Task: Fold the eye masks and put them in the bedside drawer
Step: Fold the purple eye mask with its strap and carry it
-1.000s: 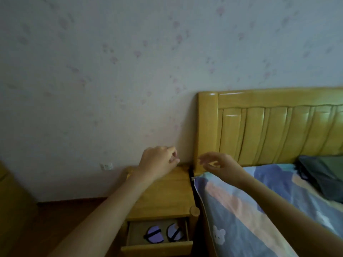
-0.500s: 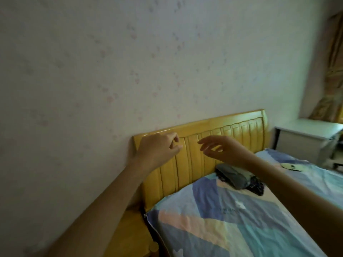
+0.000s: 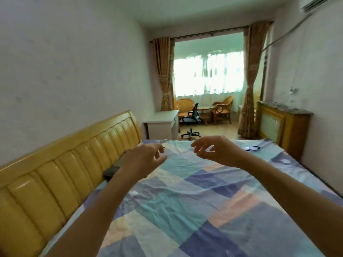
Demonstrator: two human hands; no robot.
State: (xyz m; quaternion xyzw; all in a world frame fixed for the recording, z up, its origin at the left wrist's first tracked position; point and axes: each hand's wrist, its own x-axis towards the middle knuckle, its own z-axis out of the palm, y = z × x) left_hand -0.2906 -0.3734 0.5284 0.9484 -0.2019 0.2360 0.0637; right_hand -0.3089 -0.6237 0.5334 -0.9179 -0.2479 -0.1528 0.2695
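Both hands hover above the patchwork bed (image 3: 194,210) with fingers loosely spread and holding nothing: the left hand (image 3: 143,161) near the headboard (image 3: 74,154), the right hand (image 3: 217,151) further out. Beyond the right hand, an eye mask (image 3: 251,148) lies at the bed's far edge, its length running roughly sideways. The right hand is nearer it.
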